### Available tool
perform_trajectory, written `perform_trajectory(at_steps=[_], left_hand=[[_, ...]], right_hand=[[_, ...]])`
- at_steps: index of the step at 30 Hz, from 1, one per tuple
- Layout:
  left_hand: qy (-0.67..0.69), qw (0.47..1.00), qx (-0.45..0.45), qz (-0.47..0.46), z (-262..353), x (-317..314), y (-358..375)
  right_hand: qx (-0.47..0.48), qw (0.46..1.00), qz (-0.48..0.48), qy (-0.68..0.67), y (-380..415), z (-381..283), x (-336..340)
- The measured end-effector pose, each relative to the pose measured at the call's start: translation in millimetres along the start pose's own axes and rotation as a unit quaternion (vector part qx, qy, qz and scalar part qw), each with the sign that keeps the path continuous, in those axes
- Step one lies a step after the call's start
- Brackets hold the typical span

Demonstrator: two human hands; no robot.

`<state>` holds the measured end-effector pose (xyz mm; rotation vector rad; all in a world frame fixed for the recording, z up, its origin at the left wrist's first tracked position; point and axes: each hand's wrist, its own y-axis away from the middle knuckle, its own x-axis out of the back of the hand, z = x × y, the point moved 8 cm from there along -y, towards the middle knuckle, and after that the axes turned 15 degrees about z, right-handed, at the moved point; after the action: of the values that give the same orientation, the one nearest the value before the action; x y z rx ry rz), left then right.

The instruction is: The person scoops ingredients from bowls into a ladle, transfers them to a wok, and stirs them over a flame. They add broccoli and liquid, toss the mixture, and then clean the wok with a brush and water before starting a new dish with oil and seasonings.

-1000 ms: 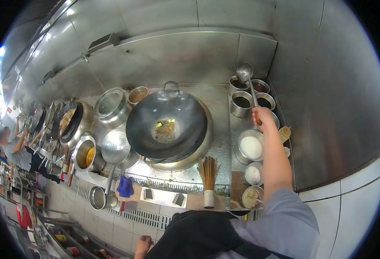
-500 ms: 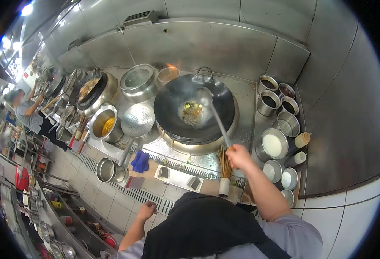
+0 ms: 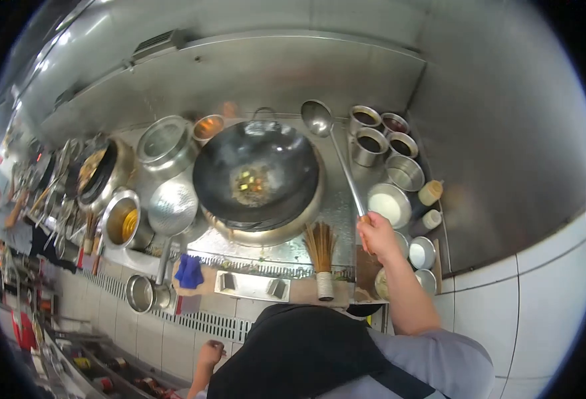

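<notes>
My right hand (image 3: pixel 377 234) is closed round the orange-brown handle end of a long metal ladle (image 3: pixel 317 118). The ladle's bowl is in the air between the wok and the sauce pots, right of the wok's rim. A large black wok (image 3: pixel 206 174) sits on the round burner, with small yellow and orange food pieces (image 3: pixel 249 181) in its middle. My left hand (image 3: pixel 211 351) hangs low beside my black apron (image 3: pixel 293 352), fingers loosely curled and nothing visible in them.
Pots of dark sauce (image 3: pixel 369 145) and a pot of white liquid (image 3: pixel 387 205) stand at the right with squeeze bottles (image 3: pixel 431 193). A bamboo brush (image 3: pixel 322 256) lies at the front. Leftward are a perforated strainer (image 3: pixel 173 207), an oil pot (image 3: pixel 123 219), a blue cloth (image 3: pixel 189 271) and a co-worker (image 3: pixel 16 229).
The ladle has come out of the wok and moved right with my right hand. My view has turned right, shifting the stove leftward. My left hand still hangs low.
</notes>
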<state>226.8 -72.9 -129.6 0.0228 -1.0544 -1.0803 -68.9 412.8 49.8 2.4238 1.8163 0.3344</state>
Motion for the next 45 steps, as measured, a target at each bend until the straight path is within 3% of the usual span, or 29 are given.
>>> perform_trajectory(at_steps=[2, 5, 13, 18, 34, 40, 45], left_hand=[[-0.009, 1.0, 0.005, 0.009, 11, 5, -1], [0.043, 0.998, 0.04, 0.026, -4, 4, -7], [0.051, 0.998, 0.039, 0.015, 0, 0, -19], [0.041, 0.998, 0.054, 0.013, -4, -4, -19], [-0.014, 1.0, 0.009, 0.019, 18, 2, -5], [0.015, 1.0, 0.008, 0.016, -6, -2, -17], [0.045, 0.999, 0.017, 0.002, -31, -14, -33]], right_hand=[[-0.003, 0.999, 0.045, -0.014, -7, -13, 19], [0.005, 0.982, 0.157, 0.102, -26, -22, 55], [-0.036, 0.973, 0.204, 0.099, -65, 9, 80], [-0.075, 0.983, 0.162, -0.05, -65, 10, 85], [-0.054, 0.989, 0.123, -0.067, -33, -29, 78], [-0.088, 0.989, 0.06, -0.101, -16, -34, 61], [-0.084, 0.995, -0.022, -0.052, 25, -46, 19]])
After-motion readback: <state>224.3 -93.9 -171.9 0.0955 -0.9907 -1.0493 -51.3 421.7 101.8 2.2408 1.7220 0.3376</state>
